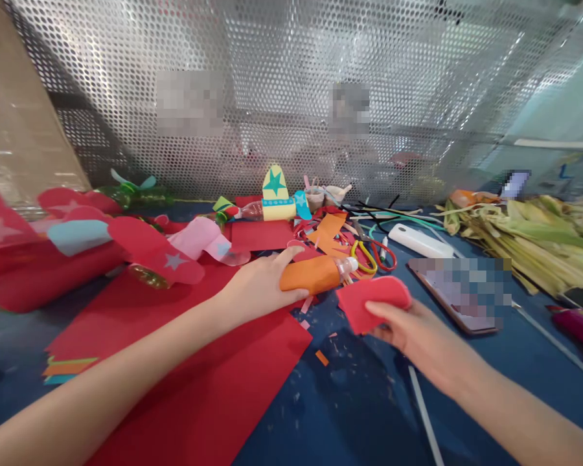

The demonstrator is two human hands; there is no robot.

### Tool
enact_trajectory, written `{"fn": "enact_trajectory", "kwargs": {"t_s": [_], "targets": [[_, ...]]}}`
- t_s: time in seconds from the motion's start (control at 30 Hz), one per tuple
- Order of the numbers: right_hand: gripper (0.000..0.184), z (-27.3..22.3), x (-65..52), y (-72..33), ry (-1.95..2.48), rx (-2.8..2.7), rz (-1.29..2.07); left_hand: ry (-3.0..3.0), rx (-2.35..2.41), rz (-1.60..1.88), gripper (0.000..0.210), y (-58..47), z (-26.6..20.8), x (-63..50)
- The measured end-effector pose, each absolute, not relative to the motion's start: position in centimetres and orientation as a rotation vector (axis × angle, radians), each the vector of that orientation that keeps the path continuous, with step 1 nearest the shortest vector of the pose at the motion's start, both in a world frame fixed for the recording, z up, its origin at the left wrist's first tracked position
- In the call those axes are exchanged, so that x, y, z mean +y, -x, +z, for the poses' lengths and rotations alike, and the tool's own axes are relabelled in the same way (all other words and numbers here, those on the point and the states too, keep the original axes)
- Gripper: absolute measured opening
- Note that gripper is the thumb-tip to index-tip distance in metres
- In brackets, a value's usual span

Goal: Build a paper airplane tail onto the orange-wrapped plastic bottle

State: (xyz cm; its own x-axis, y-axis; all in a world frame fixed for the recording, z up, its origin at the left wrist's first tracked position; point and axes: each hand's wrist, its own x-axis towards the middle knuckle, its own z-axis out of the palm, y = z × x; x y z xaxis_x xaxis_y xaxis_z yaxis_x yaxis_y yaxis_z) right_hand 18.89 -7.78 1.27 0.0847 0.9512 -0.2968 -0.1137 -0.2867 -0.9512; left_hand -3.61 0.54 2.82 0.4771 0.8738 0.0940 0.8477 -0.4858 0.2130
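My left hand (258, 283) is closed round the base of a small plastic bottle (313, 275) wrapped in orange paper. The bottle lies on its side, its white cap pointing right. Between the thumb and fingers of my right hand (408, 325) is a red paper piece (369, 299) with a rounded end, held just right of and below the cap. A large red paper sheet (189, 395) spreads under my left forearm, over sheets of other colours. Beyond the bottle lie orange paper scraps (328, 234) and scissors with yellow handles (364, 257).
Red paper planes with stars (160, 252) crowd the left side. A yellow-wrapped bottle (278, 208) lies at the back before a perforated metal panel (282, 97). On the right are a phone (447, 298), a white handled tool (418, 241) and dried husks (548, 239).
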Motion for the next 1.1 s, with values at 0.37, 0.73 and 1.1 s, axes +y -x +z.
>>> {"fn": "enact_trajectory", "kwargs": {"t_s": [0.37,0.73,1.1], "targets": [[0.039,-0.4,-9.5,-17.0,1.277,-0.8,1.439,-2.817,1.4,0.306,0.075,3.0,3.0,-1.6],[0.024,1.6,-9.1,-19.3,1.972,-2.245,0.732,-2.771,1.359,0.068,0.08,1.5,4.1,-0.4],[0.011,0.2,-5.1,-19.2,1.666,-2.258,0.486,-2.695,1.366,0.0,0.077,1.4,3.9,1.3]]}}
